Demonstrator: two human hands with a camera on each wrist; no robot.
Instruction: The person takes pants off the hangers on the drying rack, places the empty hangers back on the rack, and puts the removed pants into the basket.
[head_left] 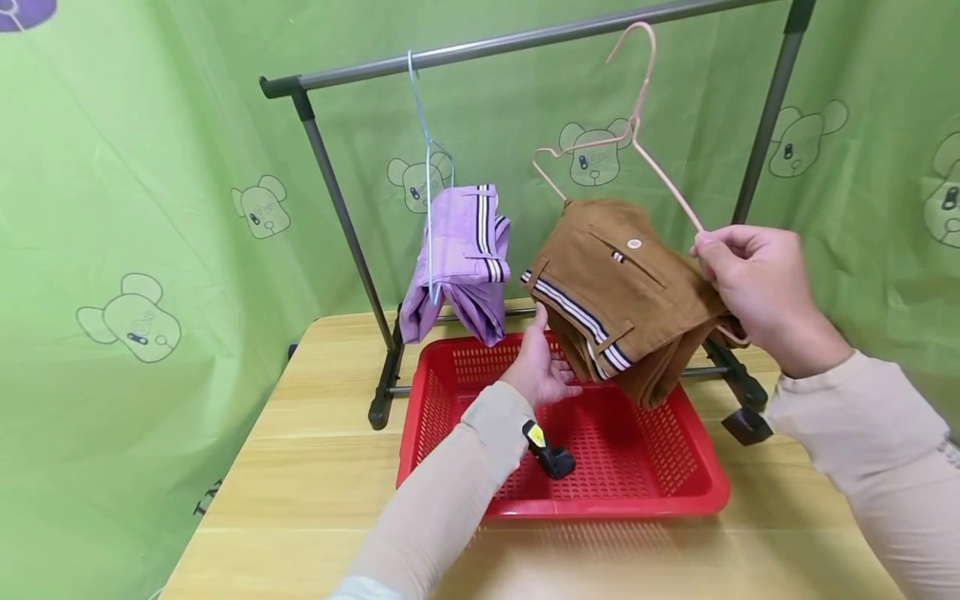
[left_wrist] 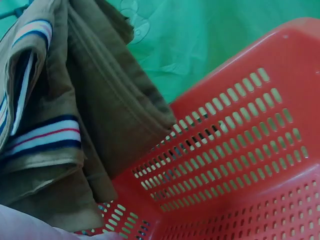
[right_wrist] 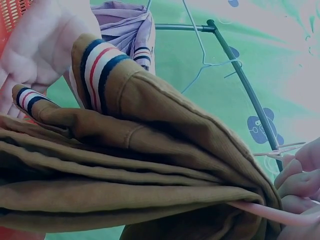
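Note:
Brown trousers (head_left: 615, 275) with a striped waistband hang folded over a pink hanger (head_left: 663, 179). My right hand (head_left: 761, 292) pinches the hanger's right side, and its hook stands just below the rail in the head view. My left hand (head_left: 538, 367) is spread with loose fingers beside the lower left of the trousers, over the red basket (head_left: 701, 496). In the right wrist view, that left palm (right_wrist: 47, 47) faces the striped waistband. The left wrist view shows the folded trousers (left_wrist: 112, 100) hanging close over the basket.
Lilac trousers (head_left: 457, 242) hang on a blue hanger (head_left: 420, 104) at the left of the grey rack's rail (head_left: 510, 42). The basket stands on a wooden table (head_left: 300, 483) in front of the rack. A green curtain (head_left: 187, 208) surrounds it all.

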